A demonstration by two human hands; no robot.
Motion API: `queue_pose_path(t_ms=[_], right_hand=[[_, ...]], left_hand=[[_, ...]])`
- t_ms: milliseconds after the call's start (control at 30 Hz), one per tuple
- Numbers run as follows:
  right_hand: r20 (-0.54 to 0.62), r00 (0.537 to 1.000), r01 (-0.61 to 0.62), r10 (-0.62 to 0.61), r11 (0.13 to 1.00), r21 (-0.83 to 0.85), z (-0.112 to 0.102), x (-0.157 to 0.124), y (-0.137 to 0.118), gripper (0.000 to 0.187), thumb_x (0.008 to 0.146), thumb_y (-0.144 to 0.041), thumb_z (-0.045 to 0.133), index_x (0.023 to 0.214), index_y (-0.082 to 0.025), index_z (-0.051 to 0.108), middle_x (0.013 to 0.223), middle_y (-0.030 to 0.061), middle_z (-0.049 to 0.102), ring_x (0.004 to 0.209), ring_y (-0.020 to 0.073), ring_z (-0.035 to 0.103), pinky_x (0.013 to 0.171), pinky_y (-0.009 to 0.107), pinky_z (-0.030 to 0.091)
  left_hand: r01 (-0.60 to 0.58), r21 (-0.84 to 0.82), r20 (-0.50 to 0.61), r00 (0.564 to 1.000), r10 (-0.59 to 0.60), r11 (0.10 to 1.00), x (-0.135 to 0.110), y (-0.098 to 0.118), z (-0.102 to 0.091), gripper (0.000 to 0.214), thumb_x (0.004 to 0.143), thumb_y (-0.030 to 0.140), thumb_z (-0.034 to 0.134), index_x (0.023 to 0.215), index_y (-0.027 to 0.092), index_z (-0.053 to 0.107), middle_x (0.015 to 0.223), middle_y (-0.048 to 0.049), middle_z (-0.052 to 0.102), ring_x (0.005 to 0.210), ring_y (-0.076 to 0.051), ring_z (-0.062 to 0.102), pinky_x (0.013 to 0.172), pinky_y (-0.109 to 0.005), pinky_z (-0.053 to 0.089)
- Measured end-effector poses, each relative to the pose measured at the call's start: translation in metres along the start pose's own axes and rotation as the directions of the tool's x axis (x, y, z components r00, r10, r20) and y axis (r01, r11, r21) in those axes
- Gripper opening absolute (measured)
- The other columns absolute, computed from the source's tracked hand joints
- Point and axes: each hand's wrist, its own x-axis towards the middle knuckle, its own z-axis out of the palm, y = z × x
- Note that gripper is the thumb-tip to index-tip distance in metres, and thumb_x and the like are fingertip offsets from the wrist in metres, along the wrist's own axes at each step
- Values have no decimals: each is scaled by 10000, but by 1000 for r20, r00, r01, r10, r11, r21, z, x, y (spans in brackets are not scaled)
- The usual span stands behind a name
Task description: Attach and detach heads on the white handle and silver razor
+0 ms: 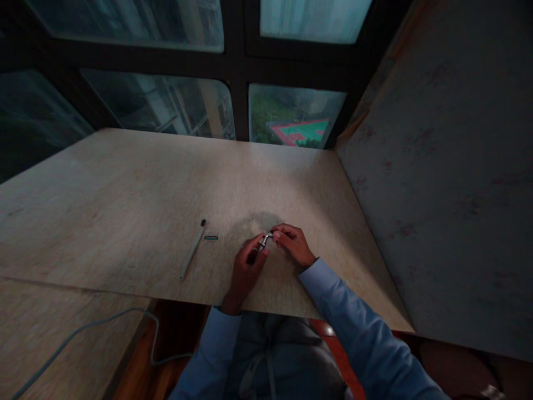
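Note:
Both hands meet over the near middle of a pale wooden table (125,183). My left hand (246,265) is closed around a small dark and silver metal object (265,240). My right hand (293,243) pinches the other end of that same object with its fingertips. I cannot make out what the object is. To the left lie a long thin pale stick with a dark tip (192,250) and a small dark green piece (211,238), both apart from my hands.
A pale wall panel (449,183) stands along the table's right edge. Dark-framed windows (233,66) rise behind the far edge. A grey cable (83,333) runs over a lower surface at the near left. Blue sleeves cover both my arms.

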Motion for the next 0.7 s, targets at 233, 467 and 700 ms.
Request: queue_pose_path(t_ms=[233, 467, 700], right_hand=[[-15, 999, -34, 35, 998, 53, 6, -1, 2, 362, 691, -505, 773, 857, -188, 719, 703, 9, 643, 558, 109, 501, 525, 247, 421], [17, 999, -38, 37, 997, 72, 9, -3, 6, 340, 707, -427, 783, 946, -200, 699, 729, -9, 622, 585, 104, 508, 564, 246, 426], [42, 999, -32, 29, 997, 68, 10, -4, 6, 345, 751, -468, 741, 957, -203, 665, 724, -11, 598, 578, 103, 497, 545, 240, 412]], left_hand=[[102, -75, 11, 995, -102, 992, -1, 3, 2, 498, 849, 434, 609, 1280, 186, 577, 935, -39, 661, 482, -53, 492, 440, -187, 413], [71, -38, -44, 996, -73, 997, 0, 3, 0, 528, 858, 445, 595, 1315, 183, 563, 803, -6, 626, 496, -61, 473, 466, -181, 409], [82, -7, -89, 993, -83, 997, 1, 5, 0, 509, 839, 433, 601, 1280, 179, 600, 851, -28, 675, 521, -79, 499, 500, -208, 427]])
